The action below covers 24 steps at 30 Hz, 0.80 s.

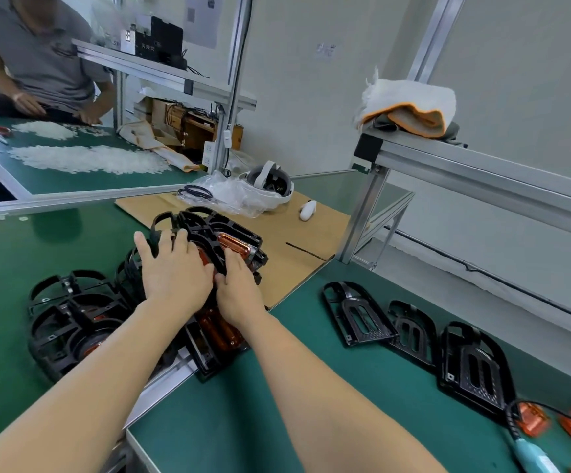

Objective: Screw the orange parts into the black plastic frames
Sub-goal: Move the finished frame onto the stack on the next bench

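Black frame [229, 237], orange part [234, 242] seemingly seated; both hands atop

Frame stack [209, 240] lies on the cardboard [297, 254] — three frames [414, 332] in a row to its right.

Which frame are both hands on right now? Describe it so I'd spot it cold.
Start at the brown cardboard sheet at mid-table. On its near-left edge sits a stack of black frames; the left hand and right hand rest on the top frame. Unlike the empty frames at right, it carries an orange part.
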### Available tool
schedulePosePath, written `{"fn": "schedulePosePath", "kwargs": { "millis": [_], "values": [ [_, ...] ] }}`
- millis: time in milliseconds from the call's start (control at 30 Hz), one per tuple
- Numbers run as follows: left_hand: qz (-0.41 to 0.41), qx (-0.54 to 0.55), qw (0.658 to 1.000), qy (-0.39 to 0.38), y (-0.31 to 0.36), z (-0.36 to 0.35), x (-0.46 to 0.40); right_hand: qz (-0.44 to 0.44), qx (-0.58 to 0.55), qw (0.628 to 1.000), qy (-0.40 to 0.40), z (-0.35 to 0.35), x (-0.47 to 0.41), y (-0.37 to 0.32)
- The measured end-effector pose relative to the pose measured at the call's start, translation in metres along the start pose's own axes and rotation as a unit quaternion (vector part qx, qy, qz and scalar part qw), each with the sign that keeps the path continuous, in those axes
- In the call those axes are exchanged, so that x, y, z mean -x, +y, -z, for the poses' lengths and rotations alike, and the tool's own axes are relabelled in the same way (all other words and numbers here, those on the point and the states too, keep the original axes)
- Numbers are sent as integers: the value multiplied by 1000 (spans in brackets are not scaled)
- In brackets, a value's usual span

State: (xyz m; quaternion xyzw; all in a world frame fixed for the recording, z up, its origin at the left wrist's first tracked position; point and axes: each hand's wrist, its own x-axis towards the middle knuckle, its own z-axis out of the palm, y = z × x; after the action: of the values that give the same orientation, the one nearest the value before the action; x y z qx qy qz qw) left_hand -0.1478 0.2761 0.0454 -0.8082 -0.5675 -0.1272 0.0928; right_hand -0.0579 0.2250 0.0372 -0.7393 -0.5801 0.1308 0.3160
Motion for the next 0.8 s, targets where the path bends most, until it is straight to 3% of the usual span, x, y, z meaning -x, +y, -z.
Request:
{"fn": "schedulePosePath", "kwargs": {
  "millis": [333,567,800],
  "values": [
    [0,12,1000,-25,0,2,3,-22,-60,997,31,5,16,18],
    [-6,23,1000,7,10,6,5,4,-69,998,9,7,31,29],
    [-13,16,1000,-8,15,7,9,0,-80,997,-9,13,33,35]
  ]
}}
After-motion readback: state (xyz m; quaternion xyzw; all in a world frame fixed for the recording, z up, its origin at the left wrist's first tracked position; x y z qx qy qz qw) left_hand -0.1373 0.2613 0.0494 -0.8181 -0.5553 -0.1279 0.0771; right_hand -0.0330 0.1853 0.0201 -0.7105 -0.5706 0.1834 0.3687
